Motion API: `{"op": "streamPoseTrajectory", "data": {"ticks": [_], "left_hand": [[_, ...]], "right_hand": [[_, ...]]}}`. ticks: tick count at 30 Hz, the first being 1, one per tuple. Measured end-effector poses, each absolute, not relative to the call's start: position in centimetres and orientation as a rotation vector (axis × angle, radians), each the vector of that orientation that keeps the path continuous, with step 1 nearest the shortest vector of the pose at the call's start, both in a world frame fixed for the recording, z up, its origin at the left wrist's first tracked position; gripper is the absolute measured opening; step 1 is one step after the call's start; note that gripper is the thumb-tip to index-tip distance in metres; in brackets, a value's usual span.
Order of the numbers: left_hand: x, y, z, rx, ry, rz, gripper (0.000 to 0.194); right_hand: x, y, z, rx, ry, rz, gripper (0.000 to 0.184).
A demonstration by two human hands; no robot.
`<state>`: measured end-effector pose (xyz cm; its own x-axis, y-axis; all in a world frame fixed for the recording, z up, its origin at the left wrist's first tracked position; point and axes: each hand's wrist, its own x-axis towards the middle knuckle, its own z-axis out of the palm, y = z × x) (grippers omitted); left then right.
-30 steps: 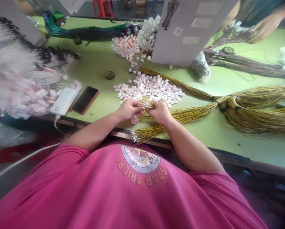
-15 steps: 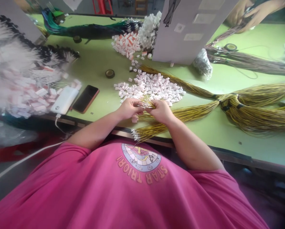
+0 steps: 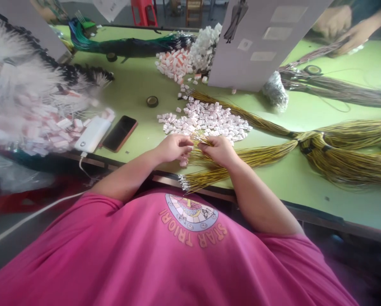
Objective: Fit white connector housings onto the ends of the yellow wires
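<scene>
More gap mid-frame now between my left hand, hold unclear, and wires my right hand grips; likely freer access.

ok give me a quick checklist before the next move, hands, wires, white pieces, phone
1. Right hand gripping wires: ok.
2. Left hand gripping anything: cannot tell, fingertips are close to the wires.
3. White pieces near the hands: ok, piled just beyond them.
4. Lower bundle well back from the table edge: not ok, its tips lie at the edge.
5. Phone away from the wires: ok, off to the left.
</scene>
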<state>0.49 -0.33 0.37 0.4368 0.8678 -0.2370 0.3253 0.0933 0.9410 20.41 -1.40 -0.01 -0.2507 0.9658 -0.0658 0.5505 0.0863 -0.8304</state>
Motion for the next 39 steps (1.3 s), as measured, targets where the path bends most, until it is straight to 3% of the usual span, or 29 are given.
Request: {"op": "streamPoseTrajectory", "data": {"ticks": [7, 11, 15, 19, 24, 35, 39], "left_hand": [[-5.7, 5.6, -0.6, 1.950, 1.691, 0.671, 0.015], [-6.0, 6.9, -2.0, 2.104, 1.720, 0.471, 0.020], [-5.6, 5.7, -0.8, 2.055, 1.747, 0.580, 0.016], [-4.1, 3.0, 1.3, 1.742, 1.450, 0.739, 0.013], [-1.0, 0.4, 0.5, 1.493, 1.044, 0.737, 0.031], [0.6, -0.4, -0.3, 1.196, 0.902, 0.771, 0.031], [0.8, -0.5, -0.6, 1.139, 0.884, 0.776, 0.032]], "right_hand": [[20.2, -1.6, 0.4, -1.434, -1.789, 0.958, 0.019], [19.8, -1.9, 0.8, -1.475, -1.860, 0.917, 0.016], [19.8, -1.8, 0.8, -1.511, -1.888, 0.882, 0.017], [19.8, -1.8, 0.8, -1.497, -1.799, 0.997, 0.022], [19.9, -1.9, 1.0, -1.478, -1.700, 1.102, 0.027], [19.8, -2.0, 0.8, -1.431, -1.729, 1.147, 0.030], [19.8, -1.9, 0.4, -1.423, -1.595, 1.211, 0.022]]}}
